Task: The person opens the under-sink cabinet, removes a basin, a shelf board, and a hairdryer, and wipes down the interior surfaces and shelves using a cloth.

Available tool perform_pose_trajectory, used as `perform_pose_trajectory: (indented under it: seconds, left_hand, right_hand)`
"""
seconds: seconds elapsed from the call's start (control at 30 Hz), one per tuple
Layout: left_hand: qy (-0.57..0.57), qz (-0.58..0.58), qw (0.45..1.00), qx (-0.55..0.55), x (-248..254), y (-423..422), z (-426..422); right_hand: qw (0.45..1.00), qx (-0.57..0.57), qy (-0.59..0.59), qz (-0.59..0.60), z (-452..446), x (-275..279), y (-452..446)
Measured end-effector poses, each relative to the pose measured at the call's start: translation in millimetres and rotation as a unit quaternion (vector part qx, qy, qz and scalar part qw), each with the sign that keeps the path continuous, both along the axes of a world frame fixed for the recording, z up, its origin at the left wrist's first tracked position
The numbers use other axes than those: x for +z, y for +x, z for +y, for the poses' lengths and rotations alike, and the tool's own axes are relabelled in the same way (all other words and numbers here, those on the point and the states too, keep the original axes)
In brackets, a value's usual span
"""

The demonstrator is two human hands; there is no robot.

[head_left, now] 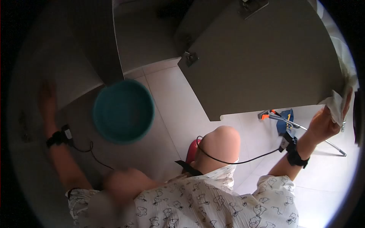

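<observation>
At the right corner of a flat, matte grey cabinet door (pixel 262 62), the right hand (pixel 327 119) is grasping a thin, crumpled white cloth (pixel 335 107), whose long axis is pointing roughly forward while the door's near edge is stretching leftward from those fingers. The left hand (pixel 47 97), blurred in shadow, is lying well apart from the cloth; whether it is gripping anything, I cannot tell. Between the hands, nearer the left, a round, smooth teal basin (pixel 123 112) is sitting on pale tiles (pixel 164 104).
</observation>
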State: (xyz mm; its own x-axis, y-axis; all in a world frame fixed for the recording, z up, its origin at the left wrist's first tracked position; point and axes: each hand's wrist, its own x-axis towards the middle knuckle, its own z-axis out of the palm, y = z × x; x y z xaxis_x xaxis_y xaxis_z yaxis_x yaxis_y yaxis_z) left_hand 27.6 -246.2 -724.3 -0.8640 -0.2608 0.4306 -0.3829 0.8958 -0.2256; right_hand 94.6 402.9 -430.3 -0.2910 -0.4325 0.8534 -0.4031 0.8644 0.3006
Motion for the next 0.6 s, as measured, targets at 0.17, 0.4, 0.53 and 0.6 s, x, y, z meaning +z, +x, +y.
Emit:
perform_pose_trajectory:
  seconds: [0.17,0.4,0.53,0.6]
  left_hand:
    - [0.133,-0.017,0.991,-0.008,-5.8,8.5,-19.5]
    - [0.2,-0.015,0.979,0.031,-6.9,7.4,-10.1]
    - [0.066,-0.071,0.995,0.006,-14.3,-0.5,-26.3]
    - [0.111,-0.059,0.992,0.03,1.5,-0.5,0.9]
  right_hand:
    - [0.965,-0.125,-0.219,0.068,-31.3,-48.2,2.1]
    - [0.923,-0.101,-0.355,-0.109,-63.4,-138.1,4.0]
    - [0.864,-0.113,-0.327,-0.367,-59.2,-202.3,18.8]
    - [0.861,-0.136,-0.242,-0.426,-53.2,-242.8,13.6]
